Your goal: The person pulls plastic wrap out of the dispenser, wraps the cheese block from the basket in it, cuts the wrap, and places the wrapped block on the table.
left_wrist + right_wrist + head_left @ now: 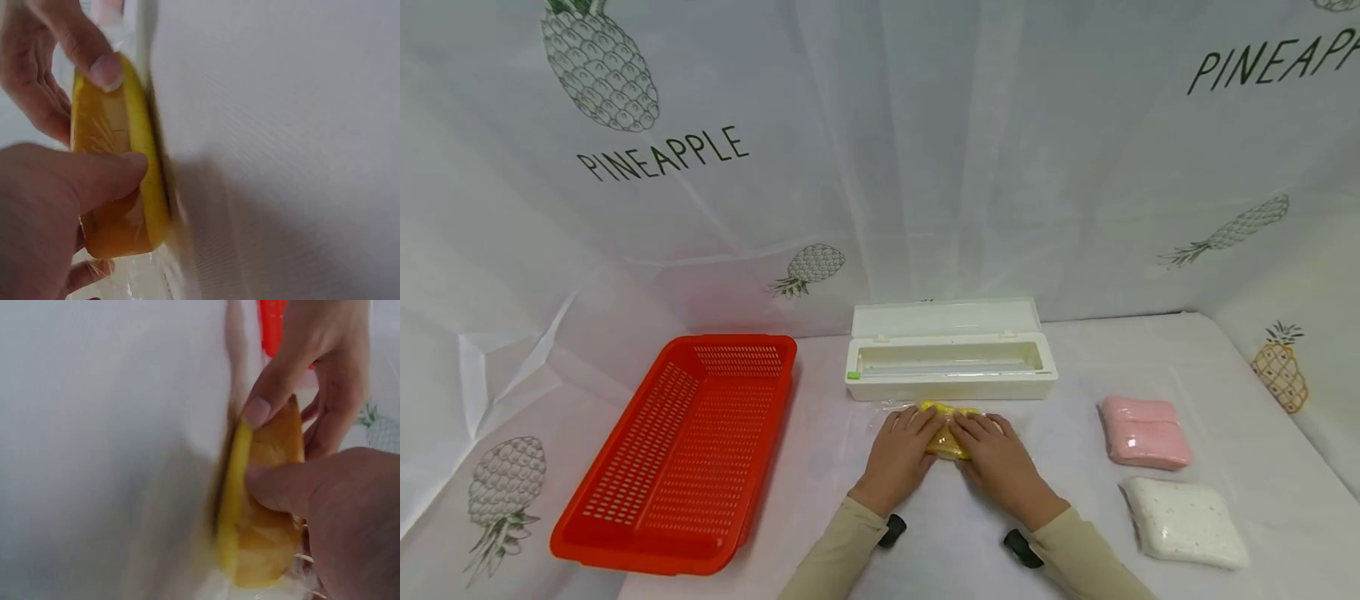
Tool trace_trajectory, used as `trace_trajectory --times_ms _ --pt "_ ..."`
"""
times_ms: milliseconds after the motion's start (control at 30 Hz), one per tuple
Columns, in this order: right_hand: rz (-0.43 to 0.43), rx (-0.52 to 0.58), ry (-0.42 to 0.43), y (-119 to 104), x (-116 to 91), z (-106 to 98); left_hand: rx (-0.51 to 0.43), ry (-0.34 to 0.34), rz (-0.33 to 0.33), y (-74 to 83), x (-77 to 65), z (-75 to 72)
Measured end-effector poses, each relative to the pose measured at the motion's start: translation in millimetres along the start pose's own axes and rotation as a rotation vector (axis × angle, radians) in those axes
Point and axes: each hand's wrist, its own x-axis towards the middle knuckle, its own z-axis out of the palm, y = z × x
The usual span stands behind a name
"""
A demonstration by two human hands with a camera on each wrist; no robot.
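Observation:
A yellow block (949,447) with an orange-brown face lies in clear plastic film on the table, just in front of a long white cling film dispenser (951,389). My left hand (900,460) grips the block's left part, its thumb across the near face and fingers over the far side. On the right part, my right hand (1000,467) holds it the same way. Both thumbs press the block (109,234) in the left wrist view. Loose film sticks out past the block's end in the right wrist view.
The dispenser's lid (946,317) stands raised at the back. To the left sits a red plastic basket (700,467). A pink wrapped bundle (1146,433) and a white wrapped bundle (1186,523) lie at the right. A pineapple-print cloth (940,167) hangs behind.

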Motion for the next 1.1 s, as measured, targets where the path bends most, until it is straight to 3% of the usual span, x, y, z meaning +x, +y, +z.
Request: trace_trajectory --times_ms 233,400,500,633,800,900,1100 --pt "-0.013 0.006 -0.04 -19.3 -13.4 -19.7 -0.212 -0.035 0.076 -7.6 -10.1 -6.1" --pt "-0.021 0.156 -0.067 -24.0 -25.7 -35.9 -0.371 -0.007 0.196 -12.0 -13.2 -8.0" --pt "-0.073 0.254 -0.01 -16.7 -35.8 -38.2 -0.409 0.003 0.245 -10.2 -14.9 -10.4" --pt "-0.136 0.298 0.059 -3.9 -52.4 -33.8 -0.361 0.016 0.255 -6.3 -22.4 -11.6" --pt "-0.151 0.236 -0.006 0.2 -67.6 -25.5 -0.291 -0.008 0.276 -2.6 -36.3 -11.6" --pt "-0.164 0.222 -0.003 -1.8 -69.3 -18.6 -0.25 -0.045 0.29 0.8 -43.0 -11.8" --pt "-0.144 0.287 0.137 -8.3 -61.5 -7.8 -0.191 -0.064 0.283 7.2 -50.6 -9.4"
